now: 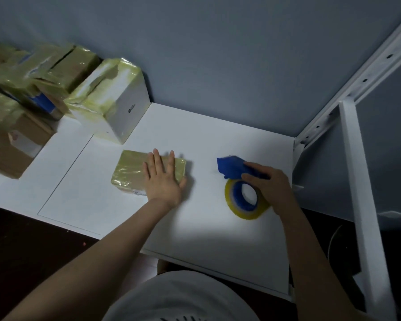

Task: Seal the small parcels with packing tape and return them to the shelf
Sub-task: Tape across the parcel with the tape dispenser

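Observation:
A small flat parcel [134,172] wrapped in yellowish tape lies near the middle of the white table [206,230]. My left hand [163,179] lies flat on the parcel's right half, fingers straight and spread. To the right, my right hand [267,185] grips a blue tape dispenser [232,167] with a roll of yellowish packing tape [244,201] on it; the roll rests on the table. The dispenser's handle is hidden under my fingers.
A taped white box [116,105] stands at the back left, beside a pile of several taped cardboard parcels [21,93]. A white metal shelf frame [357,193] rises along the table's right edge. A grey-blue wall runs behind the table.

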